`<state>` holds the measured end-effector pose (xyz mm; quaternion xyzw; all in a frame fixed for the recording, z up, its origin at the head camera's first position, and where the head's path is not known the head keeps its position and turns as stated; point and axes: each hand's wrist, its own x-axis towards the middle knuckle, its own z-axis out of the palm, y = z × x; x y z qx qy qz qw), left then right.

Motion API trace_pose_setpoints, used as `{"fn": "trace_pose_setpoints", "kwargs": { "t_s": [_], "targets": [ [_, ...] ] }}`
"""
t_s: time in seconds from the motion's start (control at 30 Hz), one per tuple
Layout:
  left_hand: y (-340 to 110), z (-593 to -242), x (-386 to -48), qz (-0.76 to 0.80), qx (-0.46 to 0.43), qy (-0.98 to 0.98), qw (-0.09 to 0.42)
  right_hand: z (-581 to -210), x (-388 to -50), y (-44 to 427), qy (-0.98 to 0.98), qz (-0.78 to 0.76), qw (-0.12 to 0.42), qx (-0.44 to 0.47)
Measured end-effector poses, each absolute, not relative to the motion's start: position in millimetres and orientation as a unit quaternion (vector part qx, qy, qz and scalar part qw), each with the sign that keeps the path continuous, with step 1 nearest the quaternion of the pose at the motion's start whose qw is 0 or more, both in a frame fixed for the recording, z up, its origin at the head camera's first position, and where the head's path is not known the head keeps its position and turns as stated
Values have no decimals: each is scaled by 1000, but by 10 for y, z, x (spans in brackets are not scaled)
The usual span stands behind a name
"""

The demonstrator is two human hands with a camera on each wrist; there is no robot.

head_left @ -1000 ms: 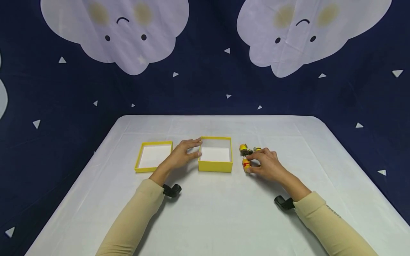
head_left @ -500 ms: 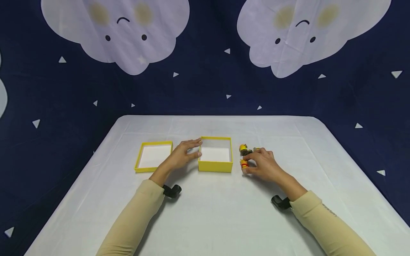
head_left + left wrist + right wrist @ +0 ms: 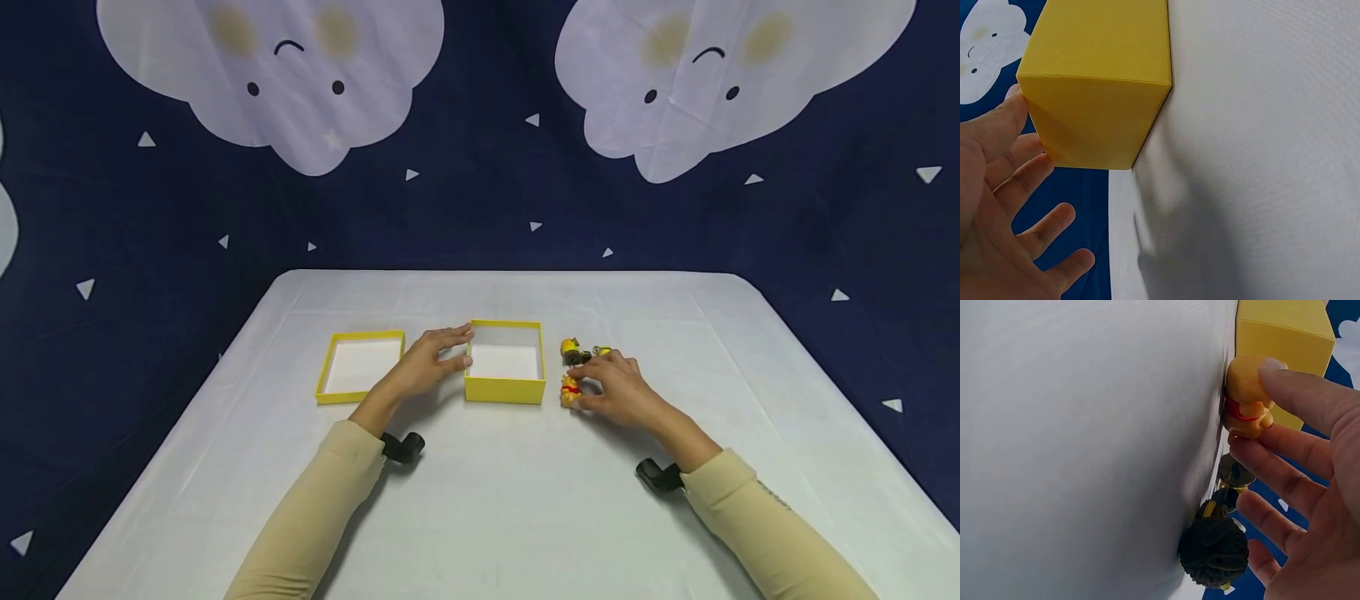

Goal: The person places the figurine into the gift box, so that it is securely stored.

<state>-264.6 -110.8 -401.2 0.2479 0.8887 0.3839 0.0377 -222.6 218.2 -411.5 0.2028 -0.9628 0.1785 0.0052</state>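
A small yellow toy bear with a red band [image 3: 568, 390] lies on the table right of the open yellow box [image 3: 504, 391]. My right hand [image 3: 626, 390] holds the bear between thumb and fingers; in the right wrist view the thumb [image 3: 1300, 390] presses its head and fingertips meet the other end. Just behind it lie a yellow-and-dark toy figure [image 3: 571, 350] and another small figure [image 3: 602, 351], partly hidden by the hand. At the box's left side my left hand [image 3: 429, 362] rests with spread, mostly straight fingers touching its edge.
A shallow yellow lid with a white inside [image 3: 362, 367] lies left of the box, partly behind the left forearm. The white-covered table [image 3: 495, 500] ends at a dark blue cloth [image 3: 480, 208] with clouds.
My right hand has moved slightly left with the toy bear, which has turned so its red band shows more. My left hand and the box have stayed put.
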Motion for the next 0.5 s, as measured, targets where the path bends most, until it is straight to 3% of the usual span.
{"fn": "trace_pose_setpoints", "kwargs": {
  "t_s": [0.5],
  "targets": [
    [-1099,-3986,-2614,380,249,890,31,-4121,-2230,2166,-959,195,-7,205]
  ]
}}
